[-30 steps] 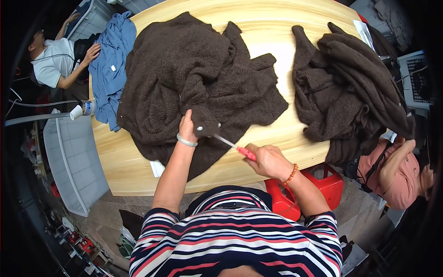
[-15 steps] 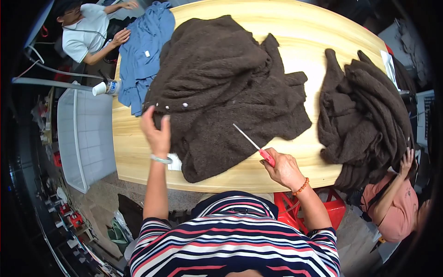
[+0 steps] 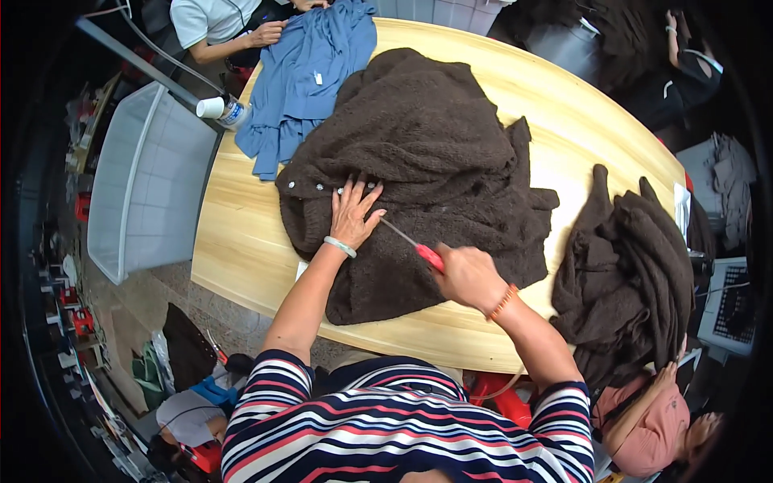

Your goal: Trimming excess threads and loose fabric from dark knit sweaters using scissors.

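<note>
A dark brown knitted cardigan [image 3: 435,137] lies spread on the wooden table [image 3: 241,241], with a row of pale buttons [image 3: 320,187] along one edge. Over that row my left hand [image 3: 352,216] rests on the knit, fingers stretched out. My right hand [image 3: 469,278] is closed round the red handle of a thin metal-shafted tool [image 3: 429,258] that resembles a screwdriver. Its tip points left and ends close to my left thumb. Whether the tip touches the knit I cannot tell.
Blue cloth [image 3: 302,88] lies at the far left, by a co-worker's hand [image 3: 267,33] and a white-capped bottle [image 3: 225,111]. More brown knitwear [image 3: 624,274] sits at the right, where a person in pink [image 3: 644,419] works. A white bin [image 3: 153,177] stands left.
My left hand has moved right along the button row and flattened on the knit. My right hand has brought the tool left, its tip now near my left hand. The whole view has shifted.
</note>
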Demonstrator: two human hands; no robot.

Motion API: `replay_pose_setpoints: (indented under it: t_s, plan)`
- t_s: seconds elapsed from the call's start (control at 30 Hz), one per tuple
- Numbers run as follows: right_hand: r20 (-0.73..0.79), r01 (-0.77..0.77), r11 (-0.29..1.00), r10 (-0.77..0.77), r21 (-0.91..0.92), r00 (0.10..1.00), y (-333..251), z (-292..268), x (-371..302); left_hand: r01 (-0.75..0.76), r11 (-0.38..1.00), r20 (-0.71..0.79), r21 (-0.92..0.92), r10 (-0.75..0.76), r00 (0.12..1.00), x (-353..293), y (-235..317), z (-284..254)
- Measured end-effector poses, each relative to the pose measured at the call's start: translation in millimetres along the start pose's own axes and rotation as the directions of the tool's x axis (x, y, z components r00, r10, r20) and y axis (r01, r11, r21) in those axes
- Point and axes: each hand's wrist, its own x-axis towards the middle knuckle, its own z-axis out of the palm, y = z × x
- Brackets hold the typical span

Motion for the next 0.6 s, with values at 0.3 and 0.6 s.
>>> replay_pose_setpoints:
  t_s: [0.3,0.6]
  plan:
    - [0.091,0.054,0.997,-0.049,-0.055,0.995,-14,13,67,0.093,0.893,-0.166,-0.441,-0.183,0.969,-18,-33,10]
    - [0.077,0.1,0.995,-0.098,-0.026,0.992,-53,6,66,0.055,0.974,-0.228,-0.222,-0.107,0.968,-31,-24,23]
